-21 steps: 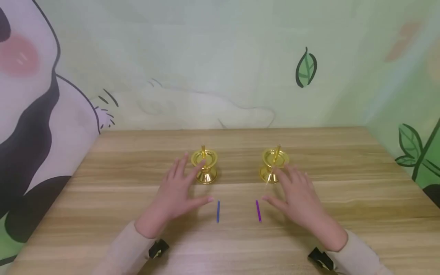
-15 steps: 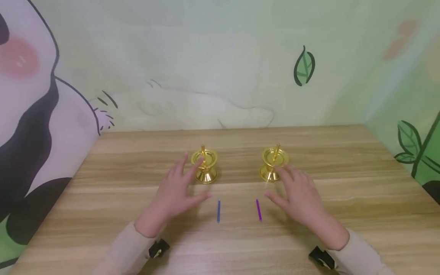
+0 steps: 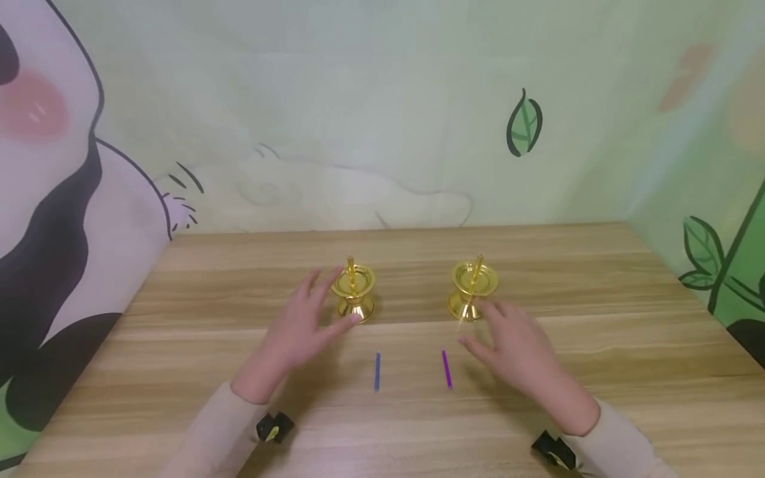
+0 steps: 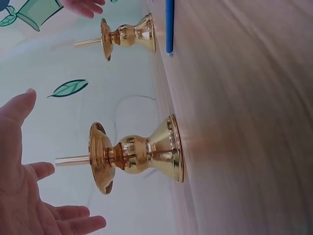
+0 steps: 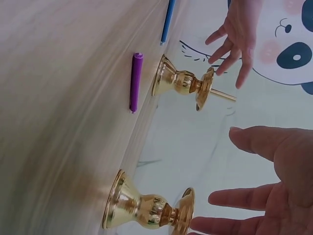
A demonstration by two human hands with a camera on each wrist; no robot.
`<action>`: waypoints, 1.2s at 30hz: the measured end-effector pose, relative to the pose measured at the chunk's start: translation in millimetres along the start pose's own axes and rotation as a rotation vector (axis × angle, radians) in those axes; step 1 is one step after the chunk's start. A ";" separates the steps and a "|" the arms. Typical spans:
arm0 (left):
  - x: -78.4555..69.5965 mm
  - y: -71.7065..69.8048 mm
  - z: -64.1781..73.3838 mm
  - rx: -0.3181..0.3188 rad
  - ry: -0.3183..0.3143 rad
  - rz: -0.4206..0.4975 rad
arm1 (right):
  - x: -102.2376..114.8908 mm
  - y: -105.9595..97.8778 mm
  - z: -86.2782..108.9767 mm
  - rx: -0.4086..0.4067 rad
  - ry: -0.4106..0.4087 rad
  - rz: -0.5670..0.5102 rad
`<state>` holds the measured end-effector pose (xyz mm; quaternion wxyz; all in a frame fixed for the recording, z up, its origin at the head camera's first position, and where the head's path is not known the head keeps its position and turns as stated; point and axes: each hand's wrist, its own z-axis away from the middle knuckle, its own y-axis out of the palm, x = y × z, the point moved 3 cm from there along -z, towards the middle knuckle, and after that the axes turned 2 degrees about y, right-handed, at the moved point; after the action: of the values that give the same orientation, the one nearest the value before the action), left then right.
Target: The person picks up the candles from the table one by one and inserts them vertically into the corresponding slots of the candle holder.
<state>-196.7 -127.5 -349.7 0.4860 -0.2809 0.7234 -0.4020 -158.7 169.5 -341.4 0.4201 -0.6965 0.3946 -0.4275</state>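
Note:
Two gold candlesticks stand upright, each with a saucer-like dish and a thin upright tube. Near the left candlestick [image 3: 356, 309] hovers my left hand [image 3: 289, 338], fingers spread and thumb held apart; the left wrist view shows its fingers about level with the tube's top. My right hand [image 3: 520, 345] reaches towards the right candlestick [image 3: 463, 309], its fingers extended and one fingertip beside the dish in the right wrist view. Both hands hold nothing. On the table in front lie a slim blue stick [image 3: 377, 372] and a slim purple stick [image 5: 136, 81], both candle-like.
The wood-grain table [image 3: 412, 438] runs back to a pale wall [image 3: 370, 99] printed with a panda and leaves. Black wrist cameras, such as the left wrist's camera [image 3: 275, 427], sit below both cuffs.
My left hand's thumb has moved forward to overlap the left candlestick's base, and its fingers have shifted. My right hand has barely moved. The head view has tilted slightly.

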 end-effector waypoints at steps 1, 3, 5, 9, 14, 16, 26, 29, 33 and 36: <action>0.4 -0.1 -0.6 0.000 -0.004 0.005 | 0.4 0.3 -0.2 -0.002 -0.001 0.002; 1.4 0.0 -2.2 -0.002 -0.012 0.013 | 1.3 0.6 -0.5 -0.005 -0.002 0.008; 2.6 0.3 -3.6 -0.009 -0.012 0.027 | 2.3 1.4 -1.1 -0.006 -0.005 0.006; 5.1 1.2 -6.5 -0.019 -0.009 0.078 | 4.0 3.8 -2.4 -0.002 -0.004 -0.003; 9.2 1.5 -10.8 -0.027 -0.038 0.176 | 5.8 5.3 -4.5 0.027 0.029 -0.031; 11.3 1.6 -13.2 -0.029 -0.054 0.206 | 6.8 4.9 -5.7 0.034 0.036 -0.041; 17.4 0.6 -24.5 -0.079 -0.084 0.369 | 10.5 4.3 -10.1 0.136 0.059 -0.060; 19.3 0.3 -26.0 -0.102 -0.100 0.416 | 10.7 5.3 -11.4 0.180 0.081 -0.069; 23.7 0.8 -28.7 -0.126 -0.141 0.458 | 10.6 7.0 -11.9 0.219 0.111 -0.080; 26.6 1.5 -30.5 -0.131 -0.182 0.481 | 10.5 8.3 -12.3 0.233 0.115 -0.080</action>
<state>-234.9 -138.5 -357.5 0.6115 -0.1667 0.7471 -0.2004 -168.3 154.1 -342.7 0.4575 -0.6326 0.3376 -0.5259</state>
